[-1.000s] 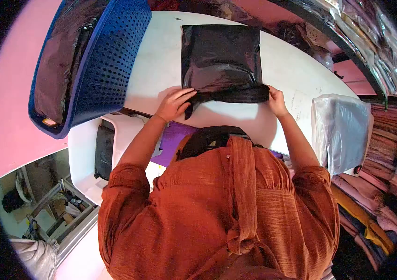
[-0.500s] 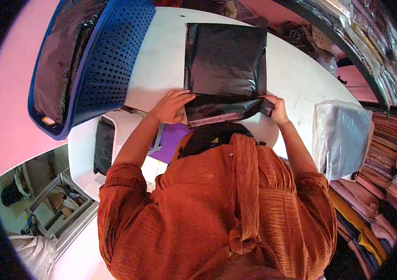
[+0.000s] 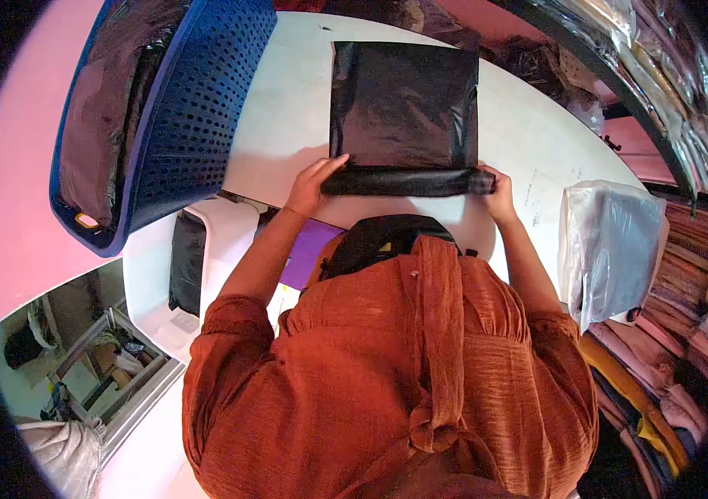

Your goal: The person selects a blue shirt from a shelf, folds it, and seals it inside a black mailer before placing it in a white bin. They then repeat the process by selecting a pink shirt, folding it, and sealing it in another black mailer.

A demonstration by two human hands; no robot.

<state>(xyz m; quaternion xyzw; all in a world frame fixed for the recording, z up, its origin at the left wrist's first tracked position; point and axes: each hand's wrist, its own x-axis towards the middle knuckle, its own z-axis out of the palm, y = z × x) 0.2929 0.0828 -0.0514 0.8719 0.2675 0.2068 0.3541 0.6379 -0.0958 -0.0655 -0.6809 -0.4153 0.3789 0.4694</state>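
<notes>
A black plastic mailing bag (image 3: 404, 104) lies flat on the white table. Its near end is folded over into a narrow band that runs across between my hands. My left hand (image 3: 314, 185) is closed on the left end of this fold, thumb side toward the bag. At the right end, my right hand (image 3: 497, 196) pinches the folded corner. Both hands rest close to the table's near edge. The undersides of the fingers are hidden by the plastic.
A blue perforated basket (image 3: 196, 108) with dark plastic packages stands at the left. On the right lies a clear-wrapped packet (image 3: 612, 245). Stacks of folded fabric (image 3: 691, 291) fill the shelf beyond it. A white bin (image 3: 150, 283) sits below the table at left.
The near flap of the mailing bag, loose and raised half a second ago, is now folded over into a flat band. My left hand has shifted slightly right along the fold.
</notes>
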